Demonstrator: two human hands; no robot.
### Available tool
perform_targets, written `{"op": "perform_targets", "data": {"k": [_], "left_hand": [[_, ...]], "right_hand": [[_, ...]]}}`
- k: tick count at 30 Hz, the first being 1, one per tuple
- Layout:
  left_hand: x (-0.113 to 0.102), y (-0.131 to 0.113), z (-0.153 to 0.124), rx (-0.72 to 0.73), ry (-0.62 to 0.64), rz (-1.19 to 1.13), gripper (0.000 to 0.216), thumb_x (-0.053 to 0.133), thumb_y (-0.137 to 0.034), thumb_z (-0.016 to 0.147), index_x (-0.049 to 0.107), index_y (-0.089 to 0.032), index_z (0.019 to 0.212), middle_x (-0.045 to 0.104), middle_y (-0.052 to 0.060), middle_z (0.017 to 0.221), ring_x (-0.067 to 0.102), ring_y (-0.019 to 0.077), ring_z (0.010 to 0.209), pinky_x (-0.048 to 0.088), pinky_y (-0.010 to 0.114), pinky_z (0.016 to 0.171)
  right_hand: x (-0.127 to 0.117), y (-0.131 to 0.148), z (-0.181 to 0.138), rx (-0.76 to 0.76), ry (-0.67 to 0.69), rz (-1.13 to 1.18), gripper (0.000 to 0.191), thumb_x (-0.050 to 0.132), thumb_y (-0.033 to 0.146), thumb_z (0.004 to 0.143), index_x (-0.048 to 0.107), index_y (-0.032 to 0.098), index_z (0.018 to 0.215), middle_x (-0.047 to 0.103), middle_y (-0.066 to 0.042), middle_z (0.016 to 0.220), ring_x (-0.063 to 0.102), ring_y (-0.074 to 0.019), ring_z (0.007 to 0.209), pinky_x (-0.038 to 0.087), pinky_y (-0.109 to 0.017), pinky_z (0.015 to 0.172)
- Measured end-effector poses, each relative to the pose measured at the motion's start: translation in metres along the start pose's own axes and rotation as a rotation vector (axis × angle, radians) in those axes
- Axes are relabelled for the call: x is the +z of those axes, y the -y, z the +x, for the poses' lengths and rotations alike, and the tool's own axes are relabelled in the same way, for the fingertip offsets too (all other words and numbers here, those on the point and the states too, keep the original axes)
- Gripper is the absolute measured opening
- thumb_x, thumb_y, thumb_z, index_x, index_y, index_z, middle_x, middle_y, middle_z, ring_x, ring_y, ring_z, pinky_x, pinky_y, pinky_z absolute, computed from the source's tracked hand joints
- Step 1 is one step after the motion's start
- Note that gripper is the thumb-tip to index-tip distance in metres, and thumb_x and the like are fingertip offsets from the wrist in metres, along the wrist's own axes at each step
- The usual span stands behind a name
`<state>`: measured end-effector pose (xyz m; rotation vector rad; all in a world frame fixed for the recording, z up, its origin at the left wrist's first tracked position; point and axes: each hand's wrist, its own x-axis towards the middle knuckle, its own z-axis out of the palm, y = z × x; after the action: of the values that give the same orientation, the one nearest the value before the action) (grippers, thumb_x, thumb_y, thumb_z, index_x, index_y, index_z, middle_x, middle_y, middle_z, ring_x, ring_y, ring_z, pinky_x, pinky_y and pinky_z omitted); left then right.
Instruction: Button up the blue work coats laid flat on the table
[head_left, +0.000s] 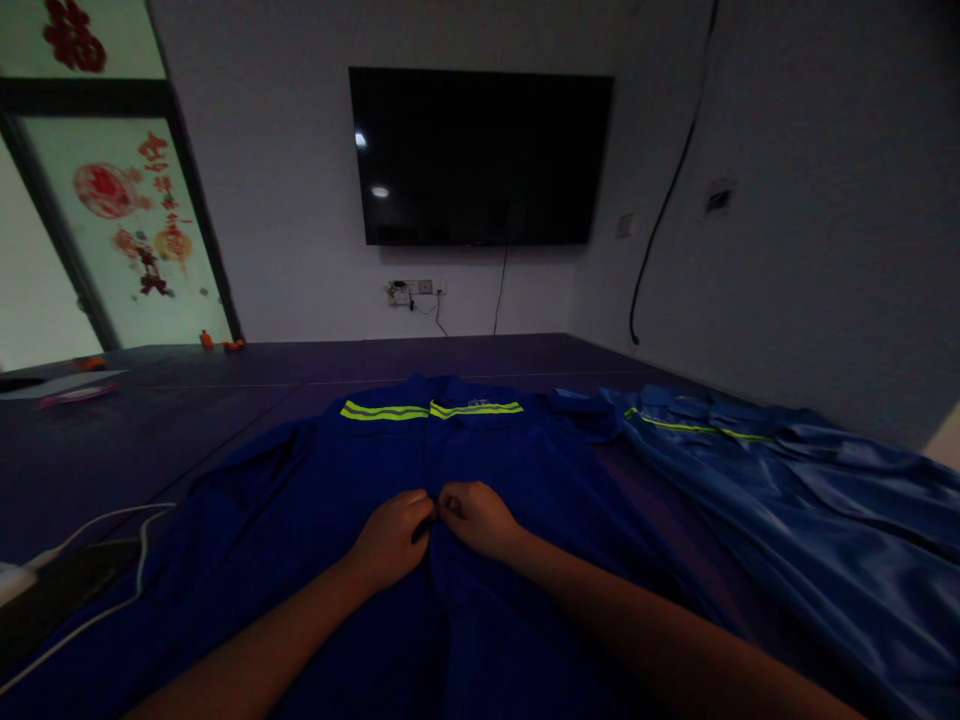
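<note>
A dark blue work jacket (315, 500) with a yellow-green reflective stripe (431, 410) lies spread flat on a dark table (112, 440) in front of me. My left hand (390, 540) and my right hand (476, 518) meet at the jacket's centre front, knuckles up, fingers curled and pinching the fabric edges along the front opening. The fingertips touch each other there; whatever small part sits between them is hidden.
A second, lighter blue jacket (787, 500) with a reflective stripe lies to the right. A white cable (112, 520) and a charger sit at the left table edge. Papers (60, 385) lie far left. A black wall screen (480, 155) hangs ahead.
</note>
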<state>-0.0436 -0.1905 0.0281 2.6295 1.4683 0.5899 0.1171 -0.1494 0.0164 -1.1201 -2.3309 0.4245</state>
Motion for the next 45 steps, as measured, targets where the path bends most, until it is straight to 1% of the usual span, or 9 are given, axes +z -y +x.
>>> {"op": "perform_targets", "data": {"k": [8,14,28,32,41,45], "left_hand": [[0.0001,0.0001,0.0003,-0.006,0.003,0.014,0.013,0.042,-0.007,0.070,0.048,-0.018,0.069,0.052,0.002,0.075,0.050,0.0146,0.075,0.037,0.023,0.063],[0.0004,0.0011,0.0004,-0.011,0.011,-0.020,0.013,0.041,-0.007,0.071,0.048,-0.018,0.070,0.053,0.002,0.076,0.050,0.0148,0.076,0.038,0.024,0.063],[-0.0028,-0.0016,0.0001,-0.024,0.030,-0.006,0.012,0.041,-0.008,0.070,0.045,-0.018,0.069,0.052,0.002,0.076,0.050,0.0153,0.076,0.037,0.024,0.063],[-0.0019,-0.0008,0.0000,-0.016,0.024,-0.004,0.013,0.041,-0.007,0.069,0.046,-0.018,0.071,0.052,0.002,0.077,0.050,0.0156,0.077,0.038,0.025,0.066],[-0.0002,0.0000,0.0000,-0.018,0.021,0.009,0.013,0.040,-0.007,0.069,0.045,-0.018,0.070,0.052,0.002,0.077,0.050,0.0153,0.077,0.038,0.025,0.065],[-0.0005,-0.0004,-0.0002,-0.017,0.019,0.008,0.013,0.041,-0.006,0.069,0.045,-0.018,0.070,0.052,0.002,0.076,0.050,0.0152,0.076,0.038,0.025,0.064]], "right_hand": [[0.0009,-0.0011,0.0005,-0.015,-0.006,0.005,0.013,0.049,0.017,0.074,0.062,0.018,0.077,0.063,0.000,0.066,0.055,-0.0105,0.058,0.031,-0.019,0.051],[0.0009,-0.0018,0.0005,-0.007,0.005,-0.007,0.013,0.049,0.018,0.074,0.062,0.018,0.079,0.063,0.000,0.067,0.056,-0.0105,0.059,0.031,-0.019,0.051],[-0.0027,0.0032,-0.0017,-0.019,0.009,-0.024,0.014,0.048,0.017,0.075,0.061,0.018,0.080,0.064,-0.001,0.069,0.057,-0.0112,0.060,0.031,-0.019,0.052],[-0.0017,0.0034,-0.0016,-0.021,0.000,-0.040,0.014,0.048,0.017,0.075,0.061,0.017,0.080,0.064,-0.001,0.069,0.056,-0.0110,0.060,0.031,-0.019,0.051],[-0.0033,0.0043,-0.0022,0.001,0.010,-0.034,0.013,0.048,0.017,0.075,0.061,0.018,0.079,0.063,-0.001,0.067,0.055,-0.0107,0.058,0.030,-0.019,0.051],[-0.0029,0.0039,-0.0020,-0.014,-0.003,-0.044,0.013,0.048,0.017,0.075,0.061,0.018,0.078,0.063,0.000,0.067,0.056,-0.0107,0.059,0.030,-0.019,0.051]]}}
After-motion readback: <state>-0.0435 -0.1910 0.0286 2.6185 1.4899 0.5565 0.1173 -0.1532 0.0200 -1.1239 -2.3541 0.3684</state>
